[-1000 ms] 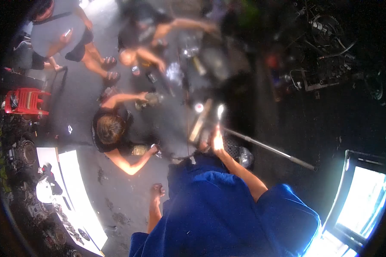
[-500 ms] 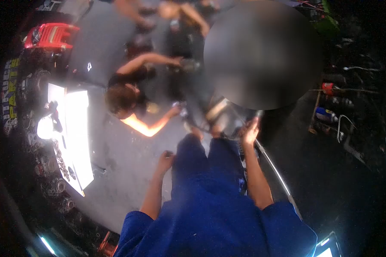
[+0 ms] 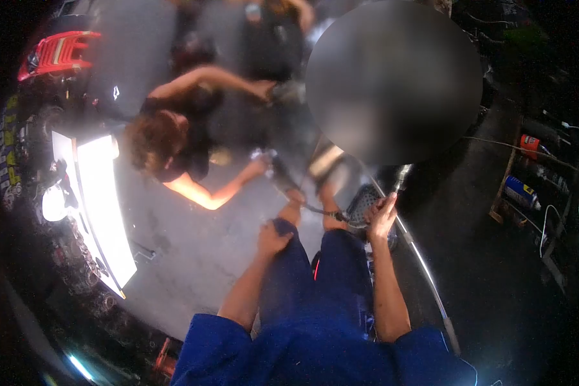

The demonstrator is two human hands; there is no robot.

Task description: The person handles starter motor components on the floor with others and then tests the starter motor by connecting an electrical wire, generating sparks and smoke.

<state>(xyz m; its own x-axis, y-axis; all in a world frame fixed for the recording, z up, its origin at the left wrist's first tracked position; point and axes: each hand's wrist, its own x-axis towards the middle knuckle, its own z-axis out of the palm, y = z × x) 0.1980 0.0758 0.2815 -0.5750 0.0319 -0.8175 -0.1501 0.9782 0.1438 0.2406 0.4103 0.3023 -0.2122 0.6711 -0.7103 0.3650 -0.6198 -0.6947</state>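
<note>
My left hand [image 3: 275, 240] rests on my left knee, on the dark shorts [image 3: 288, 273], its fingers laid over the cloth and holding nothing. Up at the right, my right hand [image 3: 382, 217] closes around a shiny metal rod-like tool [image 3: 403, 175]. The tool's far end runs behind the blurred circle, so I cannot make out its kind. Beside that hand sits a dark perforated part [image 3: 363, 201], with a dark hose or cable [image 3: 321, 210] curving away from it toward the left. A long metal bar [image 3: 419, 257] passes just right of my right wrist.
At the left another person [image 3: 157, 141] reaches both arms toward the middle. A bright light panel [image 3: 103, 206] stands left of them, near a red plastic chair [image 3: 61, 51]. To the right lie a blue can [image 3: 522, 192] and a red container [image 3: 530, 145].
My left hand has moved up and right onto my knee. My right hand has shifted slightly right and down with the metal tool. The view has turned a little.
</note>
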